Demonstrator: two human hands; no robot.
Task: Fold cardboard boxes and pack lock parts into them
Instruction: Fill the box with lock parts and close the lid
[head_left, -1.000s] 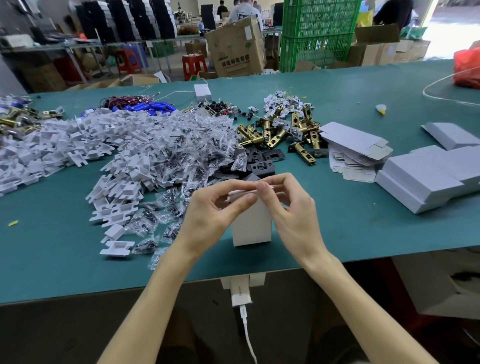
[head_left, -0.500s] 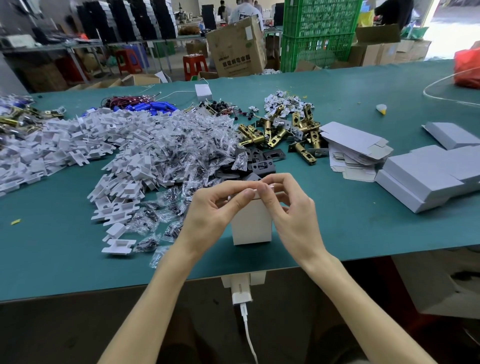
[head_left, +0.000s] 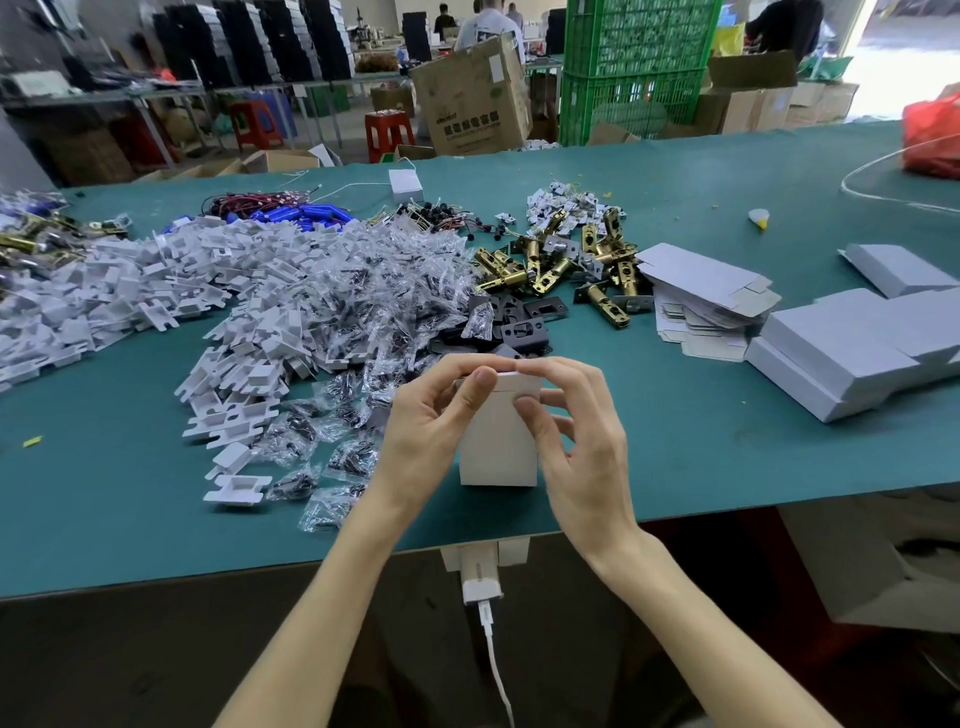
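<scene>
Cardboard box (head_left: 497, 447) upright on teal table (head_left: 701, 431), left hand (head_left: 431, 441) and right hand (head_left: 582, 447) pinching its top, grips curled.

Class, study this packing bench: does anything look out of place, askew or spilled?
Mostly ordinary. The stack of flat cartons right of the brass latches lies in a crooked fan, and a few clear bags lie strayed near the table front edge.

Beyond the table's (head_left: 675, 171) far edge stood stacked green crates (head_left: 639, 67), a brown shipping carton (head_left: 470, 98) and red stools (head_left: 387, 130). A red bag (head_left: 932, 135) lay at the far right corner. A white charger (head_left: 480, 579) hung below the near edge.
</scene>
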